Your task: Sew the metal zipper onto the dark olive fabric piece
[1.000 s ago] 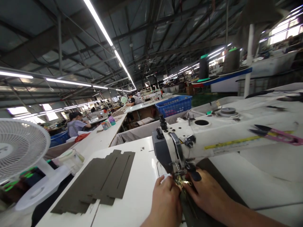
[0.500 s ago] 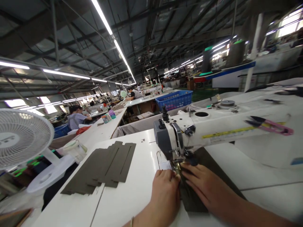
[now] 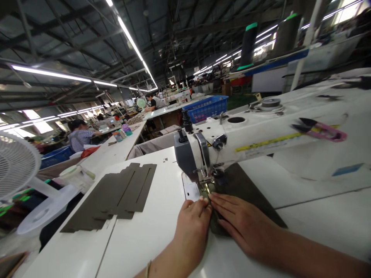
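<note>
A dark olive fabric piece (image 3: 246, 189) lies under the needle area of a white sewing machine (image 3: 199, 154), spreading out behind and to the right. At the presser foot shows a gold-coloured toothed strip (image 3: 207, 188), like zipper teeth. My left hand (image 3: 193, 227) has its fingers curled and pressed together at the fabric's left edge, just in front of the foot; the fingertips' hold is partly hidden. Flat on the fabric lies my right hand (image 3: 243, 220), fingers stretched toward the foot. Left of the machine, several flat olive pieces (image 3: 110, 197) with slits overlap in a pile.
Pink-handled thread snips (image 3: 321, 129) rest on the machine arm. A white fan (image 3: 20, 166) stands at left, by a white container (image 3: 77, 177). Beyond are a blue crate (image 3: 205, 108) and thread cones (image 3: 249, 46). Two co-workers sit farther off, one in stripes (image 3: 81, 137).
The view has shifted, so the scene sits higher and farther left. My right fingertips have drawn back slightly from the presser foot. The fabric has fed a little farther under the machine.
</note>
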Demonstrator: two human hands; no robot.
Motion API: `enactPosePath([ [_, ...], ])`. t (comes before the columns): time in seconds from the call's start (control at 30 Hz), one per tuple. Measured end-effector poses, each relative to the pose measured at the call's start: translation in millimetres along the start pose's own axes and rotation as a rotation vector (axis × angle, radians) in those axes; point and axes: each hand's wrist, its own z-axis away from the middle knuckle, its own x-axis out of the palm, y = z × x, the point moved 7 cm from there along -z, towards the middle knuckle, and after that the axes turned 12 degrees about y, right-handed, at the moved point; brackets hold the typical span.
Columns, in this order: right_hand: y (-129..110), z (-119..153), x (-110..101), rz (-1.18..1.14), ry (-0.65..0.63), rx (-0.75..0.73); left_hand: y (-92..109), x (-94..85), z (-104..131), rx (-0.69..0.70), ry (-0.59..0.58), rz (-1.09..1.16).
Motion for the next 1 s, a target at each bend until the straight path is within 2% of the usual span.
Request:
enactPosePath([
  [0.13,4.4,-4.2,4.0,0.02,-0.025,-0.009,-5.5,4.1,-2.9,0.01,-0.008,-0.016],
  [0.3,11.1,-6.9,10.3,0.059,0.017,-0.055,-13.8,11.4,-8.0,0.009,-0.009,-0.043],
  [0.4,12.0,-8.5,6.5,0.067,0.028,-0.04,-18.6,13.3,-8.7,-0.028,-0.046,-0.046],
  [0.5,1.2,-10.2,-3.2,0.084,0.052,-0.1,-19.2,9.0,-5.5,-0.052,-0.073,0.002],
  [0.6,-10.5,-9.6,-9.4,0.137,0.132,-0.191,-12.5,-1.7,-0.5,0.002,-0.013,0.067],
  [0.7,-11.5,-4.4,-2.3,0.164,0.175,-0.225,-3.6,-8.6,5.1,0.083,0.065,0.085],
  [0.83,-9.8,6.7,11.7,0.184,0.2,-0.272,1.7,-6.3,9.9,0.125,0.101,0.023],
  [1.0,-8.6,5.4,12.9,0.148,0.18,-0.228,0.5,-3.6,8.5,0.148,0.137,0.006],
])
